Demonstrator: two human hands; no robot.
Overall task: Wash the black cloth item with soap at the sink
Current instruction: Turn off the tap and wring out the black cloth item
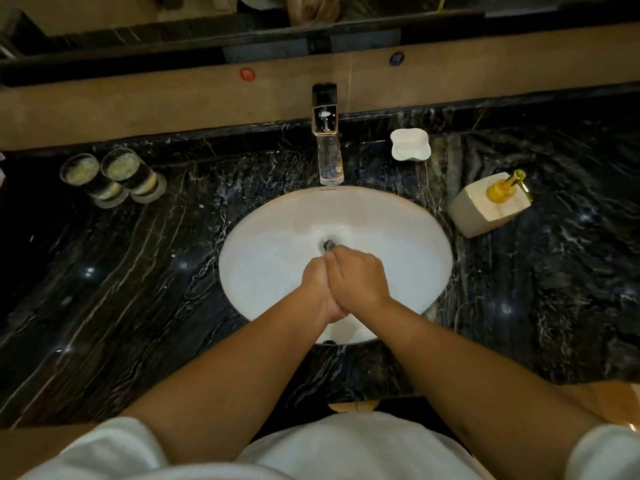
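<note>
- L hand + R hand: pressed together palm-to-palm over the sink, R lying on top of and partly covering L; fingers pointing toward the drain.
- Both forearms bare, coming in from the lower edge and meeting in a V over the near half of the basin. White sleeves pushed up near the elbows.
- Hands closed against each other; nothing seen clamped between them. Can't tell if anything small is inside the clasp.
- Black cloth item: not seen in this view; can't say where it is.
- Faucet: chrome, at the far rim of the sink, spout aimed at the basin; whether water is running can't be told.
- Soap dispenser: cream body w/ gold pump, on the table just R of the sink. White soap dish farther back, R of the faucet.
- Two glass tumblers far L, touching, well apart from the sink.
- Writing: none legible. Red dot and blue dot on the back ledge.
- Room: dark marble table open on both sides of the basin; near edge at the person's waist.
</note>
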